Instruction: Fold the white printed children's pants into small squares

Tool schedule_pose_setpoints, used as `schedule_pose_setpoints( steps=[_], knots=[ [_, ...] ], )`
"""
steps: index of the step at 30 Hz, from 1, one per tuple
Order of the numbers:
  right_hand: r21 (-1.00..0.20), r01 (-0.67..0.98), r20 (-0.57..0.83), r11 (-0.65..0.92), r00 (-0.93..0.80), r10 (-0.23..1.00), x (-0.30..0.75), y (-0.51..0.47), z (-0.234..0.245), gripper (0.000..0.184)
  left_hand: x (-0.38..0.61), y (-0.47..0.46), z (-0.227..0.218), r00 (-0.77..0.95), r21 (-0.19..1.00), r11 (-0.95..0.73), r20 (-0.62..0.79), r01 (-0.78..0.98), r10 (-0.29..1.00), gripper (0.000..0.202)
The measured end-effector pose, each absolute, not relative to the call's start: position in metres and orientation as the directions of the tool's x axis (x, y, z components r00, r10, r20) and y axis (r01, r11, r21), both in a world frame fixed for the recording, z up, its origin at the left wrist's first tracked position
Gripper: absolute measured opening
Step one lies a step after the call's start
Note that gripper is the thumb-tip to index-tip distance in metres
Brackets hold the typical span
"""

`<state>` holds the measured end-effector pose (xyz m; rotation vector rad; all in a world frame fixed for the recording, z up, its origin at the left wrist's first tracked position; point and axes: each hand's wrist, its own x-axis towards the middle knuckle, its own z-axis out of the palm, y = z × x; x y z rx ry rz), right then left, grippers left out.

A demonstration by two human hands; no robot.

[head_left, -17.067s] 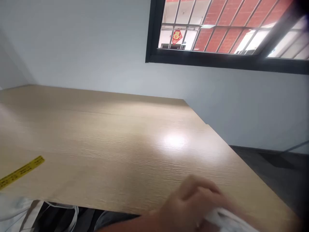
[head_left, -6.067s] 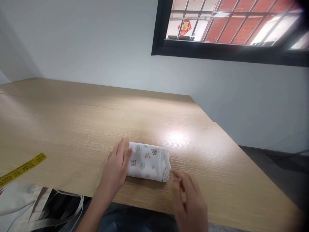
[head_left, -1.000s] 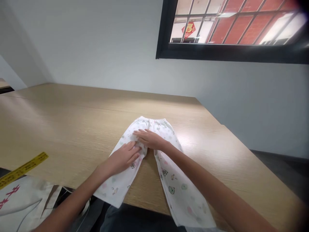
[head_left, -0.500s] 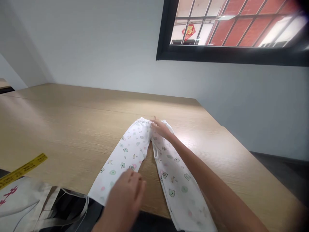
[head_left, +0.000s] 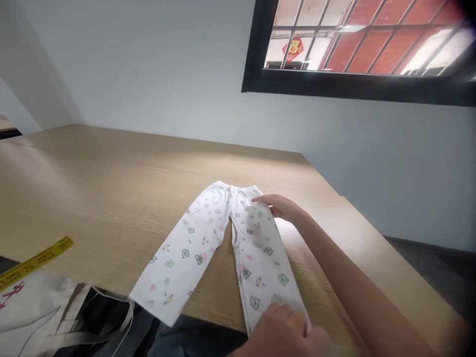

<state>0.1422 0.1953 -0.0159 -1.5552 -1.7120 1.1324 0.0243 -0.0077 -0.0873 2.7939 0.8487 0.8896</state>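
Note:
A small pair of white children's pants [head_left: 208, 238] with a cartoon print lies spread flat on the light wooden table [head_left: 92, 188], waistband away from me, both legs reaching the near edge. My right hand [head_left: 275, 204] rests flat, fingers stretched, on the right side of the pants by the waistband. My left hand [head_left: 286, 329] is at the bottom edge of the view, fingers curled over the hem of the right leg at the table's near edge.
A yellow measuring tape [head_left: 35, 262] lies at the table's near left edge. A pale cloth tote bag with straps [head_left: 44, 312] sits below the table edge on the left. A wall and a dark-framed window [head_left: 357, 84] stand behind the table.
The pants went from a folded bundle to spread flat. In the last half second my left hand moved right to the right leg's hem, and my right hand slid to the waistband's right side.

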Motion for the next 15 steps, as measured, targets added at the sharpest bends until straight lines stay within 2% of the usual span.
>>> schedule_pose_setpoints(
  steps=[2, 4, 6, 7, 8, 10, 15],
  knots=[
    [-0.906, 0.421, -0.148, -0.050, -0.202, 0.968, 0.136, 0.194, -0.008, 0.026, 0.000, -0.009, -0.068, 0.575, 0.370, -0.793, 0.549, 0.484, 0.607, 0.010],
    [-0.941, 0.334, -0.127, -0.042, -0.237, 0.963, 0.126, 0.193, 0.002, 0.033, -0.034, -0.014, -0.043, 0.377, 0.547, -0.667, 0.555, 0.506, 0.742, 0.013],
    [-0.965, 0.263, -0.087, -0.007, -0.293, 0.952, 0.109, 0.195, 0.010, 0.038, -0.075, -0.020, -0.021, 0.171, 0.687, -0.440, 0.425, 0.579, 0.889, 0.015],
    [-0.971, 0.240, -0.072, 0.010, -0.327, 0.942, 0.098, 0.197, 0.012, 0.040, -0.097, -0.022, -0.014, 0.037, 0.717, -0.280, 0.335, 0.639, 0.941, 0.016],
    [-0.974, 0.227, -0.063, 0.022, -0.363, 0.930, 0.086, 0.199, 0.013, 0.042, -0.119, -0.024, -0.010, -0.050, 0.722, -0.155, 0.254, 0.674, 0.966, 0.019],
    [-0.973, 0.230, -0.063, 0.039, -0.421, 0.905, 0.060, 0.206, 0.011, 0.044, -0.158, -0.023, -0.011, -0.128, 0.678, -0.009, 0.153, 0.735, 0.980, 0.028],
    [-0.929, 0.356, -0.090, 0.103, -0.487, 0.869, 0.009, 0.212, -0.016, 0.047, -0.213, -0.002, -0.046, -0.232, 0.438, 0.184, 0.058, 0.880, 0.971, 0.038]
  ],
)
